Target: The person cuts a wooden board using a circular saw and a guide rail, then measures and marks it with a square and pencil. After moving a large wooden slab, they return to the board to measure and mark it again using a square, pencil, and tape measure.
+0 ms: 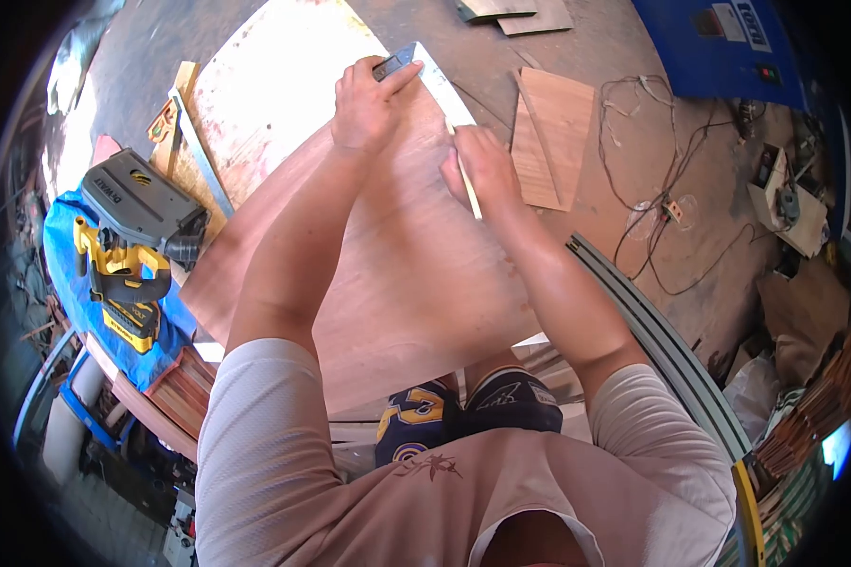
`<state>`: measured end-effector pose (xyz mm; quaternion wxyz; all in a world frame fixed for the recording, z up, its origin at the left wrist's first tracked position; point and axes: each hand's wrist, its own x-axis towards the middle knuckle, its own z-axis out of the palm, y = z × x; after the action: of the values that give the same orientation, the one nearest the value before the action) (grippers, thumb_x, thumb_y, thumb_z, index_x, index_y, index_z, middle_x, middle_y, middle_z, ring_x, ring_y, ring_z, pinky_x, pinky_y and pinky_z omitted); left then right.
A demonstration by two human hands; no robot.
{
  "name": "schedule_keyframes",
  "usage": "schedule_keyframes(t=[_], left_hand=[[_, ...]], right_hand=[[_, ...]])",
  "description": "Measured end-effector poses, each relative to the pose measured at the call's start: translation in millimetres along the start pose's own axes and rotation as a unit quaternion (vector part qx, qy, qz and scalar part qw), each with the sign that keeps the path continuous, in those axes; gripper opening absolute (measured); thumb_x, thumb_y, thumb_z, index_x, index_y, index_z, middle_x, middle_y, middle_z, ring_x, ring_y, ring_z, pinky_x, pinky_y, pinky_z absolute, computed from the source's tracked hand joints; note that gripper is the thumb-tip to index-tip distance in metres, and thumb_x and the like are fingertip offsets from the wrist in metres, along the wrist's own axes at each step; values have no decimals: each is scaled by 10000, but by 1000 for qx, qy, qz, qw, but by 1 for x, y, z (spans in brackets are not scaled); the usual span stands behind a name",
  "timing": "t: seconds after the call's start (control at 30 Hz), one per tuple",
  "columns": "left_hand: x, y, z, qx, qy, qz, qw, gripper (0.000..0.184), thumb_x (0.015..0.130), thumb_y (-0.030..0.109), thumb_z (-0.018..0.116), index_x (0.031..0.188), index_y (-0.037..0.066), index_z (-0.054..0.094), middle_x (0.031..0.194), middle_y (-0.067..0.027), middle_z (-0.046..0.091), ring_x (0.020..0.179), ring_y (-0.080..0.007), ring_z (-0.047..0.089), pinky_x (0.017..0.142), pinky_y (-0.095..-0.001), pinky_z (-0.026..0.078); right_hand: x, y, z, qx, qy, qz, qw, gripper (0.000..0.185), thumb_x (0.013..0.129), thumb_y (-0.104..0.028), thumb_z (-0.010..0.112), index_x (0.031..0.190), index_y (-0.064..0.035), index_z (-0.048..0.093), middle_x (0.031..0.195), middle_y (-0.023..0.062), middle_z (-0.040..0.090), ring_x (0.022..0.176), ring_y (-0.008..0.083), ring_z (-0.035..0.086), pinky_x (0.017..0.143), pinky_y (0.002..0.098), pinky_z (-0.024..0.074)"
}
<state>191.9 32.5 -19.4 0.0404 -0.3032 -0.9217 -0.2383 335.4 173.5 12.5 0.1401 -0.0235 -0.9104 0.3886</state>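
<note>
A broad reddish wood panel (pixel 397 255) lies in front of the person, its narrower far end partly over a pale, stained board (pixel 284 85). The left hand (pixel 364 106) is at the panel's far corner, its thumb and fingers closed on a small grey block (pixel 393 64), with the thumb reaching toward the panel's right edge. The right hand (pixel 485 165) is just beside that edge, nearer the person, its fingers curled and pinching a thin yellow strip (pixel 469 189) that slants along the edge; it could be a rule or a pencil, as the fingers cover part of it. A white strip (pixel 435 80) runs from the corner toward the right hand. To the left, a saw (pixel 201 156) with an orange handle rests on the pale board, touching a short wooden piece (pixel 183 104). Nearer the person, a grey and yellow power tool (pixel 137 203) sits on a blue cover (pixel 63 227). To the right, thin wood offcuts (pixel 548 142) overlap on the floor (pixel 596 227), with tangled cables (pixel 667 180) beyond them and a blue machine (pixel 719 42) farther up. Long metal rails (pixel 657 335) extend past the right forearm.
</note>
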Motion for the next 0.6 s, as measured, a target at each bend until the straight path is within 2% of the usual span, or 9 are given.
schedule_keyframes(t=[0.17,0.23,0.27,0.33,0.6], left_hand=[[0,1,2,-13,5,1,1000,351,880,183,631,1175,364,689,1163,-135,562,1051,-310,540,937,-412,426],[0,-2,2,7,1,7,1000,306,851,325,675,1154,362,696,1147,-116,553,1072,-290,511,938,-401,410],[-1,-2,3,6,0,11,1000,306,851,325,675,1154,362,696,1147,-116,553,1072,-290,511,938,-401,410],[-1,-1,4,14,9,13,1000,352,822,416,697,1167,342,690,1149,-130,547,1076,-298,506,949,-411,409],[1,3,2,33,13,21,999,392,813,465,711,1177,323,682,1166,-156,561,1082,-319,539,931,-424,435]], right_hand=[[-26,-1,-10,1,14,-3,1000,159,754,-18,622,886,-21,532,899,168,592,876,364,582,743,437,492],[-21,-1,-6,-1,21,-2,1000,161,753,-16,621,885,-21,529,900,165,593,874,364,582,742,439,493],[-17,-1,-3,8,21,3,1000,162,751,-16,621,884,-22,530,898,164,594,878,361,584,743,439,493],[-10,0,0,17,24,10,1000,162,749,-16,622,884,-22,531,896,162,595,881,358,586,744,439,494],[-25,-1,-3,6,17,16,1000,171,764,-43,619,902,-30,520,877,160,594,884,351,591,737,443,498]])
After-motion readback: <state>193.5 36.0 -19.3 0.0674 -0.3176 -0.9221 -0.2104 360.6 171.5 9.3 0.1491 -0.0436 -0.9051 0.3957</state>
